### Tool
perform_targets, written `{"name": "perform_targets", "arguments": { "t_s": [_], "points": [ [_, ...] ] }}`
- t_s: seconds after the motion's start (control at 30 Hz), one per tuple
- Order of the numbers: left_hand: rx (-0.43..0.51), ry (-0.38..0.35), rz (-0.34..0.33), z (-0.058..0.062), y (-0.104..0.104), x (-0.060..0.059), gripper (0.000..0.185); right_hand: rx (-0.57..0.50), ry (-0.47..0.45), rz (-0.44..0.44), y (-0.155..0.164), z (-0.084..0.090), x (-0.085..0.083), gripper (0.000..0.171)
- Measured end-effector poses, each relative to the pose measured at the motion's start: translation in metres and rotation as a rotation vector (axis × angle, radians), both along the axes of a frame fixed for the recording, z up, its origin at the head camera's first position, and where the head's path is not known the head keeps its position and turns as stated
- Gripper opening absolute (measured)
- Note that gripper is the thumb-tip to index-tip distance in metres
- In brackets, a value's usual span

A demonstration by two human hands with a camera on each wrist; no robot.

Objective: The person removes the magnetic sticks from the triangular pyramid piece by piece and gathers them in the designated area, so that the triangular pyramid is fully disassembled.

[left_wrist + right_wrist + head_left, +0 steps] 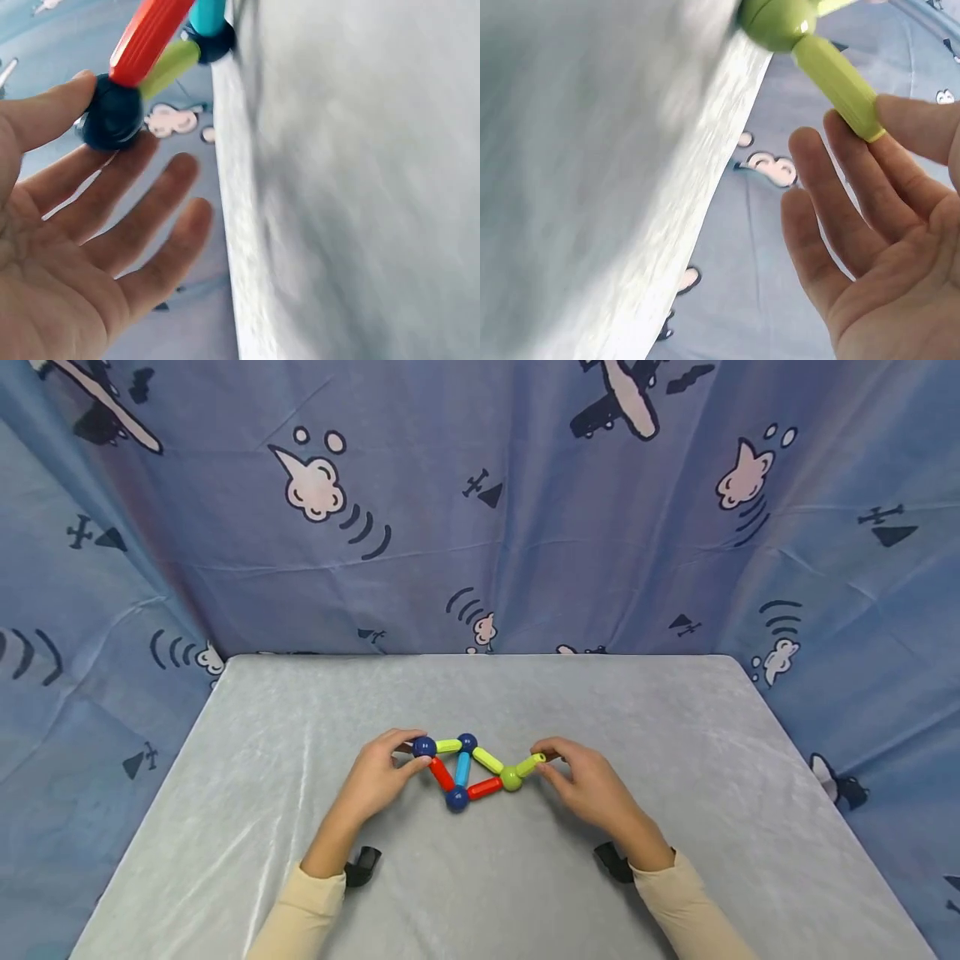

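Observation:
A flat figure of magnetic rods and balls lies mid-table. Its dark blue balls (457, 798) and one green ball (512, 778) join red (441, 773), light blue (462, 769) and lime rods (487, 760) into two triangles. My left hand (411, 753) pinches the left dark blue ball (423, 746) between thumb and forefinger. In the left wrist view the thumb (45, 112) presses that ball (112, 116) while the other fingers lie straight. My right hand (543, 762) pinches the free end of a lime rod (529, 765) that sticks out from the green ball (776, 21). That rod (838, 86) meets my fingertips (900, 120).
The figure rests on a grey velvety table cover (480, 877). A blue curtain with aeroplane prints (480, 527) hangs close behind and along both sides. Black wrist-camera mounts (363, 864) sit under both cream sleeves.

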State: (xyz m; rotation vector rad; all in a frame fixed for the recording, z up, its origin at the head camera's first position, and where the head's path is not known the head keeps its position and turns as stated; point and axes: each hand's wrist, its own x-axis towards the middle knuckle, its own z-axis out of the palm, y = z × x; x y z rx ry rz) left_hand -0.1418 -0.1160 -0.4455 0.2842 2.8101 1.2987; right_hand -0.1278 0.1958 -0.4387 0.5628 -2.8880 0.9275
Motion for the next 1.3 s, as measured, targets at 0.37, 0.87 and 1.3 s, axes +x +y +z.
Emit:
{"name": "perform_targets", "arguments": {
  "t_s": [0.37, 0.87, 1.3],
  "points": [
    [-0.177, -0.084, 0.005, -0.011, -0.014, -0.004, 0.034, 0.12, -0.061, -0.03, 0.024, -0.015, -0.005, 0.021],
    [-0.188, -0.093, -0.084, -0.011, -0.017, -0.005, 0.037, 0.15, -0.166, 0.052, 0.008, 0.009, -0.018, 0.038],
    [-0.163, -0.059, -0.04, -0.016, -0.018, -0.003, 0.031, 0.22, -0.133, 0.392, -0.1, 0.016, -0.057, 0.025]
  ]
}}
